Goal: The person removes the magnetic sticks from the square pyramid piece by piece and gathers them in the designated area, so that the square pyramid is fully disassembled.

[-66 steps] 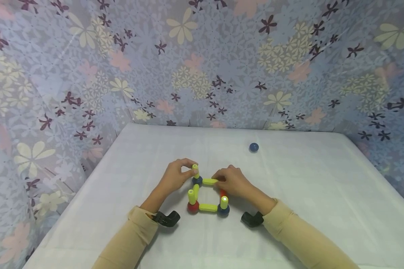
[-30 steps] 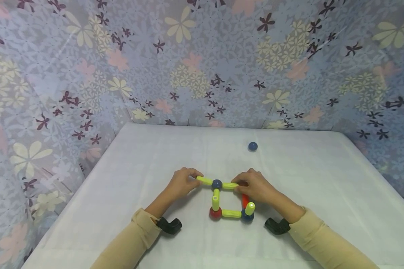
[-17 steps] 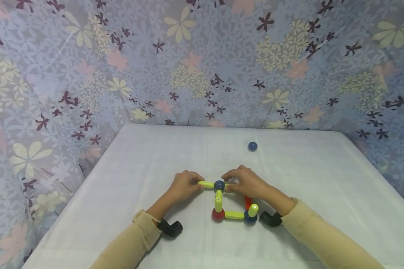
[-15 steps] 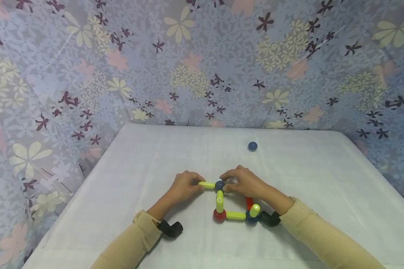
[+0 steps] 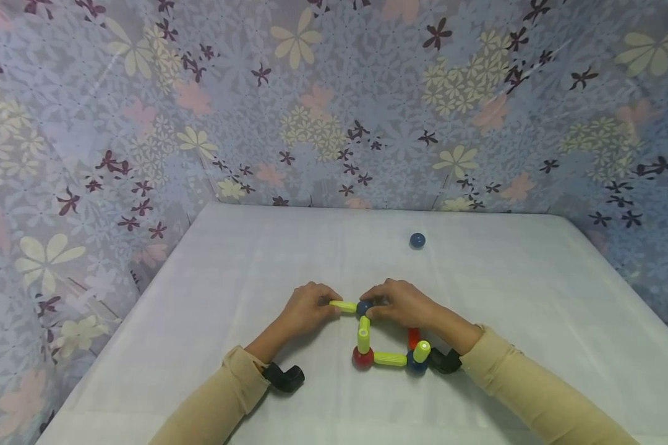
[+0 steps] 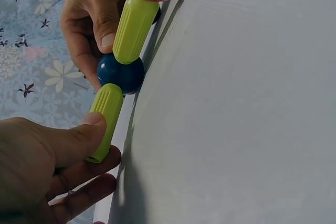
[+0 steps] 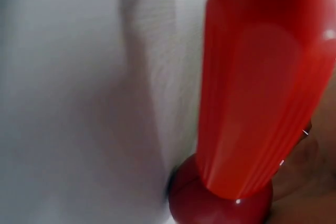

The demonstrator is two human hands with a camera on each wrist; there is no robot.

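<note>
My left hand [image 5: 306, 310] pinches the outer end of a yellow-green magnetic rod [image 6: 107, 119] between thumb and fingers. That rod points left from a blue ball [image 6: 119, 73], which my right hand [image 5: 405, 304] grips at the far left corner of a square frame. Another yellow-green rod runs from it to a red ball [image 5: 362, 358] at the near left. A yellow-green rod [image 5: 389, 359] joins this to a second blue ball [image 5: 417, 363]. Upright rods stand on both near balls. The red rod [image 7: 257, 93] on the right side meets a dark red ball [image 7: 215, 200], hidden in the head view.
A loose blue ball [image 5: 417, 240] lies farther back on the white-covered table [image 5: 289, 241]. Black curved wrist pieces [image 5: 284, 377] stick out below both sleeves; the right one sits close beside the near right ball. Flowered cloth hangs behind.
The frame has slid right. The rod in my left hand, upright on the blue ball earlier, now lies out to the left. My right hand has shifted from the far right corner to that ball.
</note>
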